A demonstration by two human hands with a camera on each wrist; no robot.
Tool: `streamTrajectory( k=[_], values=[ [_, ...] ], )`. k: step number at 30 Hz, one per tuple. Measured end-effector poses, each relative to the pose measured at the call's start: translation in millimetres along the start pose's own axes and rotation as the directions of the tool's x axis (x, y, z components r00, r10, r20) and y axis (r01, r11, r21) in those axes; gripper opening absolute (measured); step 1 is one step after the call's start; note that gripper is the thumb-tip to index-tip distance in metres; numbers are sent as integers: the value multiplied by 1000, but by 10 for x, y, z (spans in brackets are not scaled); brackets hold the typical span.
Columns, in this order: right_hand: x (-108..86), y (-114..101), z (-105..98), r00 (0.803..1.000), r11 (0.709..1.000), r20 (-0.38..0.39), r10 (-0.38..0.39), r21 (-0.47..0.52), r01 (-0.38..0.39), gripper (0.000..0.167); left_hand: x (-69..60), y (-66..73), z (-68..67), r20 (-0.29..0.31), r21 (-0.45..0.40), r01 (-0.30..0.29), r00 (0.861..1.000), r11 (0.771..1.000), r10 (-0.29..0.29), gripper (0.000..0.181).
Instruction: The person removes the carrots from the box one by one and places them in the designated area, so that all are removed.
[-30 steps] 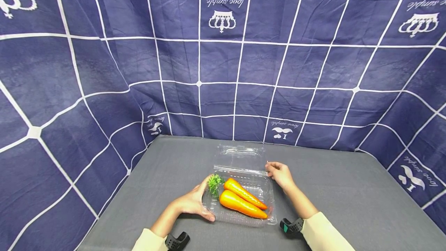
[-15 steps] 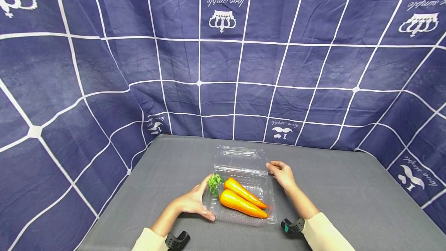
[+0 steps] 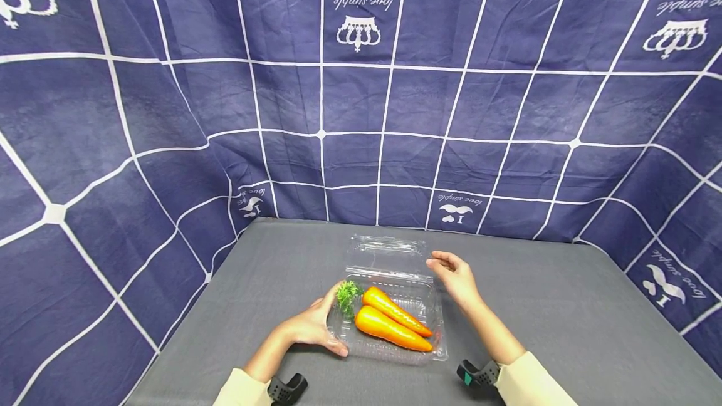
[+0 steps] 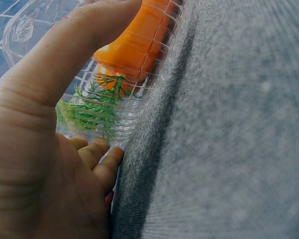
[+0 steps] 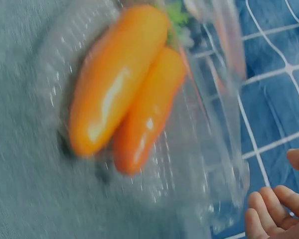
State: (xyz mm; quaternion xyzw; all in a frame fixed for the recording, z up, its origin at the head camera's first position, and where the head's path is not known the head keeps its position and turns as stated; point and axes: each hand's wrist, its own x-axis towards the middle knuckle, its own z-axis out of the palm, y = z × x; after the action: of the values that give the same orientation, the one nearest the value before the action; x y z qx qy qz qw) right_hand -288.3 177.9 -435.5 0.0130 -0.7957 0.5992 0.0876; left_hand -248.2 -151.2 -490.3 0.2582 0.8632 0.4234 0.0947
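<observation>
On the grey counter (image 3: pixel 536 306) sits one clear container (image 3: pixel 420 303), lid (image 3: pixel 389 257) laid back, two carrots (image 3: pixel 393 329) and one green sprig (image 3: pixel 348 296) inside! Left hand (image 3: pixel 314 327) grips its left end, thumb spread nearest; right hand (image 3: pixel 458 279) hovers beside the lid, fingers loosely bent, thumb apart.

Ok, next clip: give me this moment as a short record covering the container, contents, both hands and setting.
Container: clear ribbed plastic box, its transparent hinged lid folded open, away from the person
Contents: two glossy orange tapered carrots side by side, feathery green leaves at their broad ends
Left hand: grips the box's left end
Right hand: beside the lid's right edge, holding nothing
Surface: dark grey cloth-covered table
Backdrop: navy fabric with white grid lines
</observation>
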Motion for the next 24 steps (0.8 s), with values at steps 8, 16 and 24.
streamTrajectory(
  k=[8, 16, 24],
  values=[
    [-201, -131, 232, 994, 999, 104, -30, 41, 26, 34, -8, 12, -11, 8, -2, 4, 1000, 1000, -4, 137],
    [-287, -156, 440, 962, 997, 264, -72, 0, 75, 36, -2, 27, -11, 4, 0, -12, 1000, 1000, 12, 136],
    [-278, -82, 543, 921, 994, 385, -56, -68, 89, 36, -6, 21, -8, 2, -3, 8, 1000, 1000, -8, 137]
  ],
)
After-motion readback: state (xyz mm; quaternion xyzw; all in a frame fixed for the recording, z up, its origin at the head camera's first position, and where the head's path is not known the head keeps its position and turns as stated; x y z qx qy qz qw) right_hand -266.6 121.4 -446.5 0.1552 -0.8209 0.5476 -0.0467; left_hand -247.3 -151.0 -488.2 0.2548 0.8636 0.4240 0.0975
